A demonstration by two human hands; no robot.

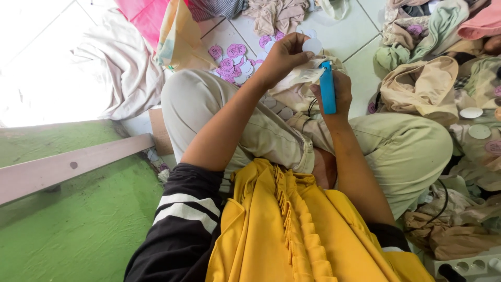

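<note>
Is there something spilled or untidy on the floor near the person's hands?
Yes. Round pink tags lie scattered loose on the tiled floor beyond the left hand, and clothes lie in crumpled heaps, not folded.

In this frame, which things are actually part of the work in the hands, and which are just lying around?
In use:
- left hand pinching a round white tag
- right hand gripping the blue tagging tool
- beige garment held between them
- pile of pink round tags nearby

Lying about:
- heap of clothes
- pink cloth
- wooden plank
- white power strip
</note>
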